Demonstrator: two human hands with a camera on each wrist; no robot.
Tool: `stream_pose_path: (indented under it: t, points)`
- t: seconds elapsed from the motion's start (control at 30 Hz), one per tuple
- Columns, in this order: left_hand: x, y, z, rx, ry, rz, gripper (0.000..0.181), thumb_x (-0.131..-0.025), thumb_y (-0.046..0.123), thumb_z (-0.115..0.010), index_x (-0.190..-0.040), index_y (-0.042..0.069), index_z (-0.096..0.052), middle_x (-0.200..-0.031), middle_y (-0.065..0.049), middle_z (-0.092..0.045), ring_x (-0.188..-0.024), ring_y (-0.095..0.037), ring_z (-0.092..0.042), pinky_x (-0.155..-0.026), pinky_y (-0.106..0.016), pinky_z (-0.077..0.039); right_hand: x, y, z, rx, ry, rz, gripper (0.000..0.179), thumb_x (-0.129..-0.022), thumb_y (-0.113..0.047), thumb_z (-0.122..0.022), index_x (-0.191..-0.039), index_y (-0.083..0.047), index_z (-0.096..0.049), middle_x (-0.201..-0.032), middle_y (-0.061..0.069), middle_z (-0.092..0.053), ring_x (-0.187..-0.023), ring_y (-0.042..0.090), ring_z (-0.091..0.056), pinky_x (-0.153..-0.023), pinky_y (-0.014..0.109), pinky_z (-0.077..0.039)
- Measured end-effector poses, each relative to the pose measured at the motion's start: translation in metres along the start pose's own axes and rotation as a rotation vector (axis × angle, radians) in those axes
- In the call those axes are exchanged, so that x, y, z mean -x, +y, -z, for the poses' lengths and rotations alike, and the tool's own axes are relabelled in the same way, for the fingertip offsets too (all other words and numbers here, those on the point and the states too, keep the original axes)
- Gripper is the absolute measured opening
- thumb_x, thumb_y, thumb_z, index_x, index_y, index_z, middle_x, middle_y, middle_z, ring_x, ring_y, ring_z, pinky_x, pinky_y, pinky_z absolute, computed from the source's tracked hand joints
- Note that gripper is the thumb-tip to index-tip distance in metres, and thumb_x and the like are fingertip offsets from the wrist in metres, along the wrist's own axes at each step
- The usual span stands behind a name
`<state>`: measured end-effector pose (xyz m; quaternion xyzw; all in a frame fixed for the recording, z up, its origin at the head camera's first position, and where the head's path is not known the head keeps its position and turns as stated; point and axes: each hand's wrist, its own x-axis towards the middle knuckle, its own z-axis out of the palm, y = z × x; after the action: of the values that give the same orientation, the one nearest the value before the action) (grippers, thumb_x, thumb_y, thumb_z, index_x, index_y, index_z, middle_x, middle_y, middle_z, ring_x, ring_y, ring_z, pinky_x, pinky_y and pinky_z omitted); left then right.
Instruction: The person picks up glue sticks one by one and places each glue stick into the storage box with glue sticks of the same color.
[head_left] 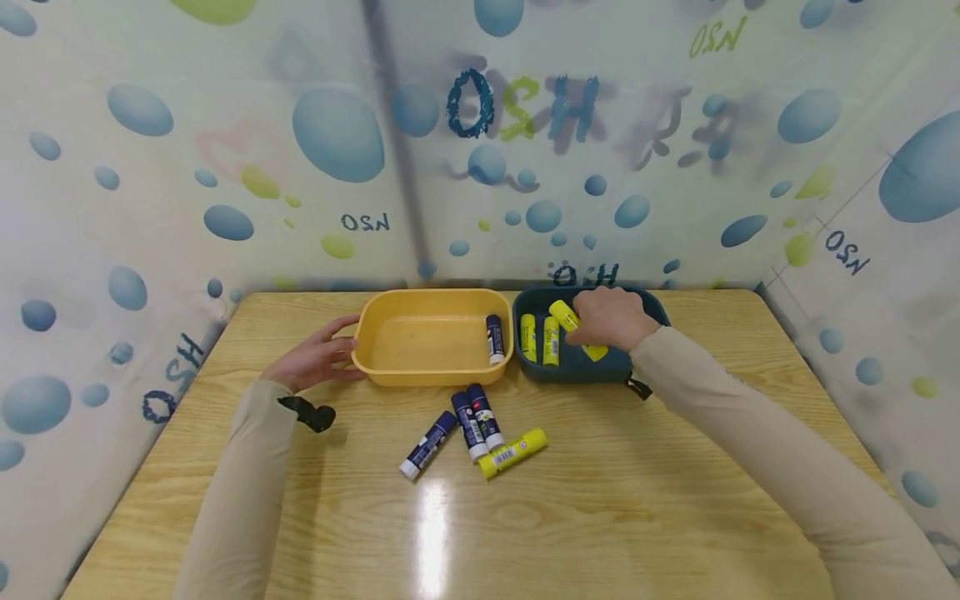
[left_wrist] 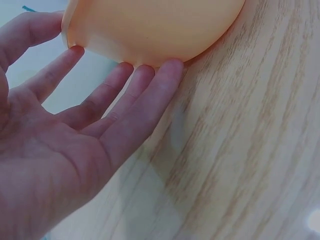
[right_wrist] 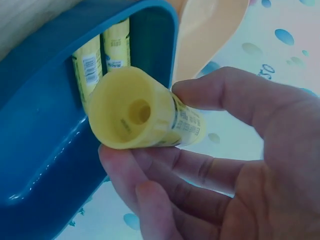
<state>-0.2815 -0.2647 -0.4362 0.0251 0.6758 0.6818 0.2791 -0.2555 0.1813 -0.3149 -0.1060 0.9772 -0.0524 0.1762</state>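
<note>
Pinching a yellow cylindrical glue stick (head_left: 562, 313), long axis ten-to-four o'clock, the right hand (head_left: 613, 319) overhangs a dark-blue plastic tray (head_left: 573, 374).

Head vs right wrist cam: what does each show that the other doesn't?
Only head: the left grip touching the orange bin, four navy glue sticks, and a loose yellow stick on the table.
Only right wrist: the hollow end of the held yellow stick.
Both: the right grip holding that stick, the dark blue bin with two more yellow sticks, and the orange bin, partly cut off in the wrist view.
</note>
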Motion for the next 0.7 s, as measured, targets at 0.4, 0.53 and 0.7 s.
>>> stream_pose_path:
  t: [0.4, 0.53, 0.7]
  points:
    - [0.0, -0.001, 0.001, 0.004, 0.008, 0.006, 0.061, -0.102, 0.013, -0.049, -0.154, 0.018, -0.017, -0.153, -0.016, -0.019, -0.114, -0.026, -0.053, -0.098, -0.055, -0.042, -0.02, 0.017, 0.004, -0.017, -0.07, -0.031, 0.028, -0.088, -0.032, -0.065, -0.076, -0.007, -0.063, -0.067, 0.008, -0.062, -0.057, 0.02, -0.056, -0.059, 0.036, -0.048]
    - [-0.001, -0.002, 0.002, -0.001, 0.008, 0.007, 0.061, -0.102, 0.013, -0.048, -0.154, 0.018, -0.017, -0.152, -0.017, -0.02, -0.113, -0.026, -0.054, -0.097, -0.055, -0.042, -0.027, 0.02, 0.006, -0.04, -0.101, -0.049, 0.032, -0.089, -0.032, -0.063, -0.068, -0.008, -0.061, -0.06, 0.006, -0.058, -0.052, 0.017, -0.054, -0.053, 0.032, -0.047]
    - [-0.002, -0.002, 0.004, 0.0, 0.003, -0.001, 0.059, -0.103, 0.011, -0.045, -0.154, 0.017, -0.015, -0.151, -0.019, -0.021, -0.111, -0.025, -0.055, -0.097, -0.055, -0.042, -0.037, 0.023, 0.009, -0.066, -0.135, -0.09, 0.031, -0.089, -0.033, -0.064, -0.071, -0.008, -0.061, -0.06, 0.005, -0.058, -0.05, 0.015, -0.055, -0.055, 0.031, -0.049]
